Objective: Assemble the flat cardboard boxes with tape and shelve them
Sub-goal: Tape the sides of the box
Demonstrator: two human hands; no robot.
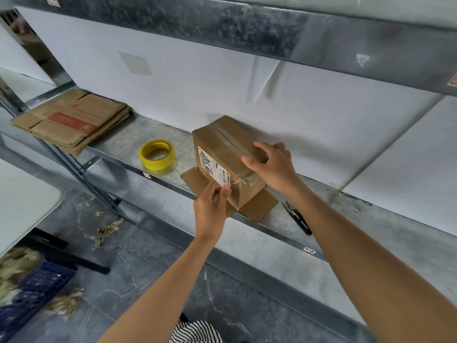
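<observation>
Striped cloth [197,332]: black-and-white fabric at the bottom edge, below my forearms, closest to me.
Left hand [210,209]: my fingers are pinched closed on the loose end of a clear strip of packing tape [237,182] at the near corner of the box.
Right hand [272,164]: my fingers are spread and pressed onto the top near edge of the box, holding it down, wrapped round nothing.
Brown cardboard box with a white printed label [222,154]: it stands between my two hands on the grey metal shelf [277,219], its top seam already taped; the lower flaps [259,209] lie splayed flat on the shelf under my hands.
Printed label [212,167]: on the box side facing my left hand, just above its fingertips.
Yellow roll of packing tape [157,154]: lying flat on the shelf to the left of my left hand, near the box but not touching it.
Small black thread snips [296,217]: on the shelf just under my right forearm, to the right of the box flaps.
Stack of flattened brown cardboard boxes [74,120]: far to the left of both hands, past the tape roll, overhanging the shelf end.
Dark blue plastic crate [32,300]: on the floor well down and left of my left arm, with straw-like scraps around it.
</observation>
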